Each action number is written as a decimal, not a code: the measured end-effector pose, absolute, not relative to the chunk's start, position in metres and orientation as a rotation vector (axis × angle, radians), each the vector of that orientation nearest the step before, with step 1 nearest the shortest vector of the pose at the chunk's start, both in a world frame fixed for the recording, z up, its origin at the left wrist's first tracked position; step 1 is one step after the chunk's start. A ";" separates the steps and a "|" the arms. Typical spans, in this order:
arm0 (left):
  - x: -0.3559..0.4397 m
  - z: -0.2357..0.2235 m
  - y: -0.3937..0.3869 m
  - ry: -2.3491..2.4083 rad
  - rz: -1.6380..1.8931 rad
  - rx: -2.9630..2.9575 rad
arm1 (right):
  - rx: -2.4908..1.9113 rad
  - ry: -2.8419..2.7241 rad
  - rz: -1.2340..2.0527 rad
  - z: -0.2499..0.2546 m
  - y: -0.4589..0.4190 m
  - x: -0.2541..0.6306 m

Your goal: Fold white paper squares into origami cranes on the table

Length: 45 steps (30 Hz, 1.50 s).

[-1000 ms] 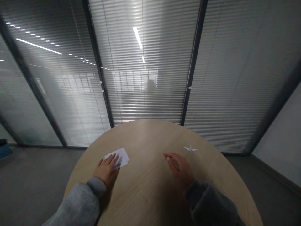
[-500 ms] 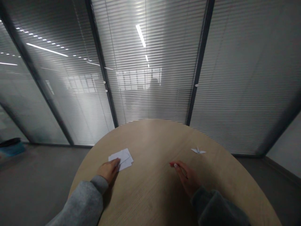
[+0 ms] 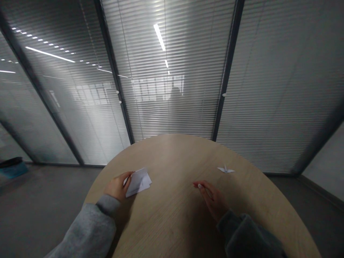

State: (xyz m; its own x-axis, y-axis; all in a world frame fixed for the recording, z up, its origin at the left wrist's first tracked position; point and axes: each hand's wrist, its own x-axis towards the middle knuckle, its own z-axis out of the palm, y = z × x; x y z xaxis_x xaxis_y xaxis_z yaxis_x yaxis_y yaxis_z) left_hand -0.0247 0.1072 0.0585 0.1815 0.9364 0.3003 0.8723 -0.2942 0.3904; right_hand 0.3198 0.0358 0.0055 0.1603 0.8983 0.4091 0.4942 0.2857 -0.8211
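Round wooden table (image 3: 172, 157), folded white paper (image 3: 139, 183)

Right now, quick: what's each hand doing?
Left hand: closed on the folded white paper.
Right hand: closed, pinching a thin pen-like stick; exact item unclear.

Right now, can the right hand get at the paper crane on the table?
Probably yes. The right hand is close to the white paper crane, and nothing appears to lie between them on the round wooden table.
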 end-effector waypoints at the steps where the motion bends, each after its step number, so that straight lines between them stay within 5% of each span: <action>1: -0.020 0.064 0.105 1.729 0.777 2.309 | -1.354 -1.477 0.485 0.006 0.036 0.320; 14: 0.078 0.061 0.083 1.019 0.863 2.016 | -1.267 -1.398 0.875 0.007 0.034 0.312; 45: 0.107 0.006 0.075 0.827 0.724 1.369 | -1.195 -1.238 1.155 0.002 0.026 0.301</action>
State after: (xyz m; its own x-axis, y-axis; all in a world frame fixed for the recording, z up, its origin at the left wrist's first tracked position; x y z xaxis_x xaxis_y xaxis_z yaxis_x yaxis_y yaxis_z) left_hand 0.1071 0.0751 0.0063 0.5361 0.8401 -0.0826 0.0302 0.0787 0.9964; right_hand 0.3014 0.0264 0.0018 0.0116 0.9988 0.0476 0.0216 0.0474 -0.9986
